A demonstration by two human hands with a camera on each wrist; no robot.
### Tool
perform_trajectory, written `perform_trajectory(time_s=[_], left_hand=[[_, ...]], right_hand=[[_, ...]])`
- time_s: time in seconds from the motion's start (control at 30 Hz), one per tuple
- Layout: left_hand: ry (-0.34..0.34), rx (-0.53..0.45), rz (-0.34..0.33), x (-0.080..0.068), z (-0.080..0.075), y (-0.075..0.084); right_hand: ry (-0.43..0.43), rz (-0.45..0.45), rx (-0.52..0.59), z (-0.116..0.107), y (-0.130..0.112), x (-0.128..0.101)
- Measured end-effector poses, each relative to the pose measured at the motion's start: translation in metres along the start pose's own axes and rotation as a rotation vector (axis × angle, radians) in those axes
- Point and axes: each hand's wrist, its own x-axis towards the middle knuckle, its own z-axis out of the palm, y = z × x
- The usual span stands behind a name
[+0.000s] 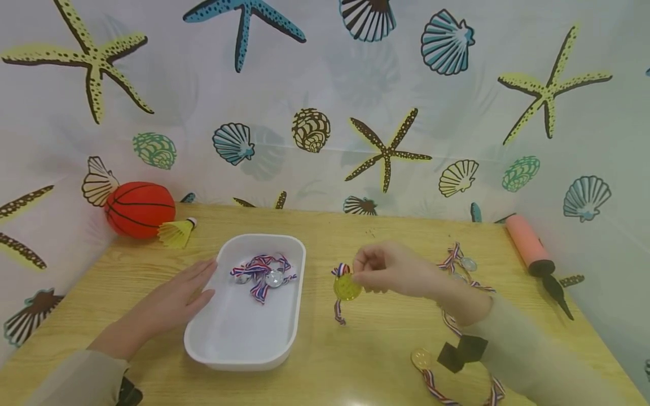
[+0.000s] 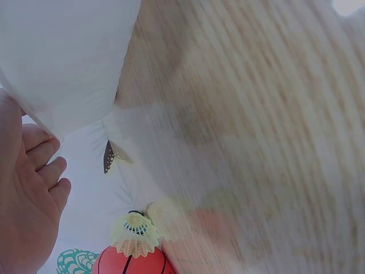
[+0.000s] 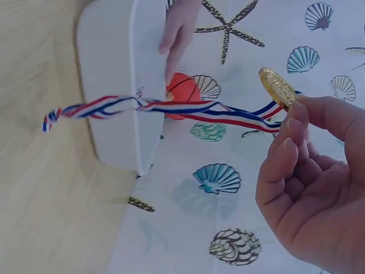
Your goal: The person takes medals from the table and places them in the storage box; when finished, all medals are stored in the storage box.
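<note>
I am seeing the wooden table [image 1: 355, 361] carrying a white tray [image 1: 244, 344]; my left hand [image 1: 167, 304] is resting against its rim, fingers straight. My right hand [image 1: 391, 269] is pinching a gold medal [image 1: 347, 287] above the table, just right of the tray, ribbon [image 1: 337, 311] dangling.

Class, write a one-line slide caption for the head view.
Right hand pinches a gold medal beside the white tray; left hand rests against it.

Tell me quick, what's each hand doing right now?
Left hand: open, fingers straight, resting against the side of the white tray.
Right hand: pinching a gold medal by its edge, ribbon dangling.
</note>
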Motion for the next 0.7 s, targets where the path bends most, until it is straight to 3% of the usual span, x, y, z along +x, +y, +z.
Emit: perform_trajectory(time_s=[0.37, 0.5, 0.7], left_hand=[[0.012, 0.002, -0.005, -0.001, 0.002, -0.004], [0.01, 0.0, -0.004, 0.0, 0.004, -0.006], [0.01, 0.009, -0.008, 0.0, 0.003, -0.006]], right_hand=[[0.091, -0.199, -0.02, -0.006, -0.082, 0.039], [0.085, -0.215, 0.013, 0.006, -0.091, 0.059], [0.056, -0.151, 0.048, 0.032, -0.079, 0.092]])
